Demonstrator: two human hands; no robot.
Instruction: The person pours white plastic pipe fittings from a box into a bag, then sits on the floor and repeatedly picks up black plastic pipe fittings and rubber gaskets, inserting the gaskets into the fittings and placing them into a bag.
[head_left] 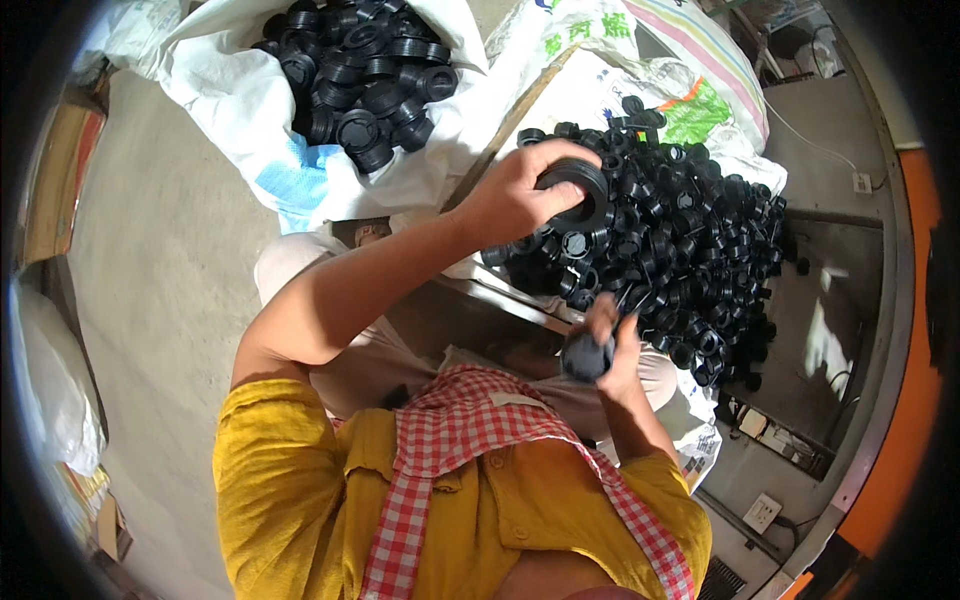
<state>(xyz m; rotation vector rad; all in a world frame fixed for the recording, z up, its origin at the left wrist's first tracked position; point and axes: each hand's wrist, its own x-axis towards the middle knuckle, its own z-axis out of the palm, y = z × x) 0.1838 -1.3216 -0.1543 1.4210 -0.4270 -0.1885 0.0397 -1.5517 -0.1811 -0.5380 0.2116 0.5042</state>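
Observation:
My left hand (532, 190) reaches over the near left side of a heap of small black plastic caps (690, 250). Its thumb and fingers close round a black threaded plastic ring (574, 192), whose round opening shows. Lower down, close to my right knee, my right hand (622, 352) is closed on a black rounded plastic piece (586, 357), blurred by motion. Thin dark strips stick up by its fingers; what they belong to is not clear. The two hands are apart.
An open white sack (225, 120) at the far left holds larger black threaded caps (370, 80). The heap lies on white printed sacking (570, 100) in front of my knees. A white socket block (762, 512) and cables sit at the right, beside an orange panel (915, 220).

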